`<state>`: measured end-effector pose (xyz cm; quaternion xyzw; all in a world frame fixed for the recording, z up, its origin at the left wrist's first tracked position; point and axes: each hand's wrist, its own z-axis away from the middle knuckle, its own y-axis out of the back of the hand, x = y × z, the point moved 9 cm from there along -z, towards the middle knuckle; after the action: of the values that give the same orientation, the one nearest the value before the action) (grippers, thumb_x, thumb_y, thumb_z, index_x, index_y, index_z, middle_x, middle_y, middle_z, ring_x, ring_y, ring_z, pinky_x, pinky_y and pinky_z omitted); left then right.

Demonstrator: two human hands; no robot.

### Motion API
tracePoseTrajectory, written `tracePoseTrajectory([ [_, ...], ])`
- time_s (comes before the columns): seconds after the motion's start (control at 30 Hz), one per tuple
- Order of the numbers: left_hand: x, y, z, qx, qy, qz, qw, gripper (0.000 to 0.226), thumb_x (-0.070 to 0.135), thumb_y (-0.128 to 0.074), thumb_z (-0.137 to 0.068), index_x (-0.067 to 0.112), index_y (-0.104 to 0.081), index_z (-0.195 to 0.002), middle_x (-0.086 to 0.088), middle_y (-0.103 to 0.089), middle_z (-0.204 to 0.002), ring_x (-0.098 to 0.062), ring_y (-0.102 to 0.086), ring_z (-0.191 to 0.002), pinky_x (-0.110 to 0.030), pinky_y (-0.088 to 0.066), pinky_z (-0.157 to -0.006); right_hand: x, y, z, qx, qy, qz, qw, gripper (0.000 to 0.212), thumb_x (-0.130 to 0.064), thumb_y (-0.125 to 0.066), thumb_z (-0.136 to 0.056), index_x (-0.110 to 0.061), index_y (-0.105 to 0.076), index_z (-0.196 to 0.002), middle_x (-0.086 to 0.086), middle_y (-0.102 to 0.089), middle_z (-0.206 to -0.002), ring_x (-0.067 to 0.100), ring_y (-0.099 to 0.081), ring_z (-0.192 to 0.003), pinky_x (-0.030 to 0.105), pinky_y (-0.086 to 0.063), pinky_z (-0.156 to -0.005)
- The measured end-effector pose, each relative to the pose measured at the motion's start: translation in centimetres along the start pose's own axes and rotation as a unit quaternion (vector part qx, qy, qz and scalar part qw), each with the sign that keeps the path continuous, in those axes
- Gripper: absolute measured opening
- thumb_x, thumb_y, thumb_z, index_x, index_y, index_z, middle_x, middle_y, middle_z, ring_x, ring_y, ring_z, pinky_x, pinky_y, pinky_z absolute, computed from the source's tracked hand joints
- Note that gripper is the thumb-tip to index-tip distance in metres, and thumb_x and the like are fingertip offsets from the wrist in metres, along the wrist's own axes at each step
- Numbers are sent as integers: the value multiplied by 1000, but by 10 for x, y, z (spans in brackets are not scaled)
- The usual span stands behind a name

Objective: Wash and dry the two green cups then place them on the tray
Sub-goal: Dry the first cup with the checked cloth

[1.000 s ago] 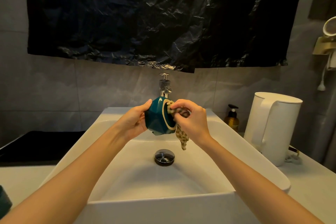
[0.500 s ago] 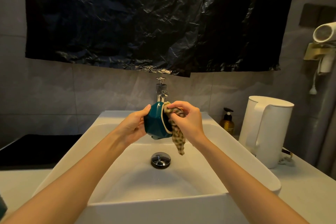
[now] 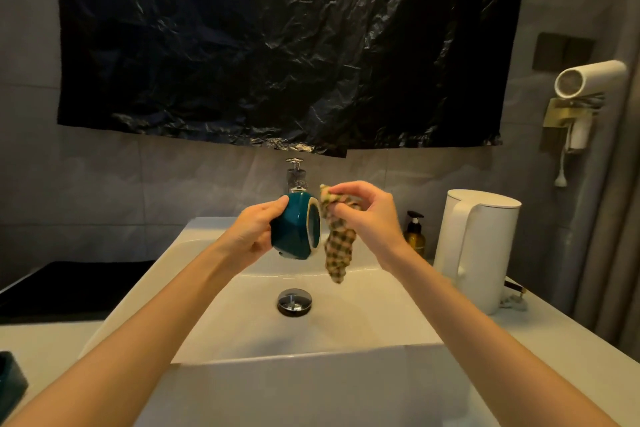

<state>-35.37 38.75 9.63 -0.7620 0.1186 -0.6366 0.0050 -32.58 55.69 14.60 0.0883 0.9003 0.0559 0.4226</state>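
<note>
Centre of the frame, over the white rectangular sink (image 3: 311,378): a glossy, faceted green cup (image 3: 294,227) held on its side in the left hand (image 3: 254,236), fingers (image 3: 280,202) curled round its rounded body, pale-rimmed mouth facing right. Just beside that rim, a crumpled checked cloth (image 3: 340,250) pinched between thumb and fingers of the right hand (image 3: 370,215), limp tail hanging above the round chrome drain (image 3: 294,302). Behind, a chrome tap (image 3: 295,177) under crinkled black plastic (image 3: 277,45); at right, a smooth white kettle (image 3: 474,246) on the pale tabletop (image 3: 554,340).
</note>
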Motion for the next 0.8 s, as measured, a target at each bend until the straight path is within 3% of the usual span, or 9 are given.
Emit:
tracePoseTrajectory([
  [0.13,12,-24,17,-16,-40,-133,990,21,25,-49,-95,14,-60,-109,-10,-64,-105,-23,-59,-100,-26,-53,-73,-33,61,12,79,61,136,986,13,-16,-71,-84,-22,-70,-95,-12,-65,-91,3,-60,-87,12,-49,-70],
  [0.23,17,-44,29,-27,-68,-215,974,22,27,-52,-94,16,-59,-111,-10,-64,-108,-23,-59,-101,-28,-51,-78,-29,102,22,82,57,282,954,13,-11,-70,-83,-21,-72,-90,-10,-64,-90,7,-60,-84,20,-52,-74],
  [0.37,18,-70,47,-44,-94,-284,953,17,26,-52,-94,19,-57,-109,-3,-63,-103,-16,-59,-94,-20,-49,-68,20,158,46,76,-52,387,917,22,-4,-66,-85,-25,-70,-91,-1,-63,-99,16,-58,-95,24,-50,-72],
  [0.5,13,-91,62,-62,-110,-340,932,12,27,-51,-94,21,-55,-104,0,-61,-99,-13,-59,-91,-19,-49,-66,74,199,82,58,-173,438,881,15,-6,-66,-87,-21,-68,-92,4,-64,-103,20,-59,-96,38,-54,-89],
  [0.67,4,-113,79,-78,-129,-392,907,12,26,-50,-95,19,-56,-103,2,-60,-94,-12,-59,-88,-18,-49,-66,130,214,132,-17,-279,451,848,13,-6,-66,-85,-18,-71,-86,3,-66,-91,18,-64,-78,28,-57,-69],
  [0.8,-2,-121,87,-81,-120,-402,904,14,24,-50,-95,18,-53,-108,-2,-57,-103,-18,-57,-98,-20,-50,-69,147,215,154,-41,-320,474,819,29,-9,-65,-86,-20,-66,-113,5,-60,-121,20,-57,-107,30,-50,-88],
])
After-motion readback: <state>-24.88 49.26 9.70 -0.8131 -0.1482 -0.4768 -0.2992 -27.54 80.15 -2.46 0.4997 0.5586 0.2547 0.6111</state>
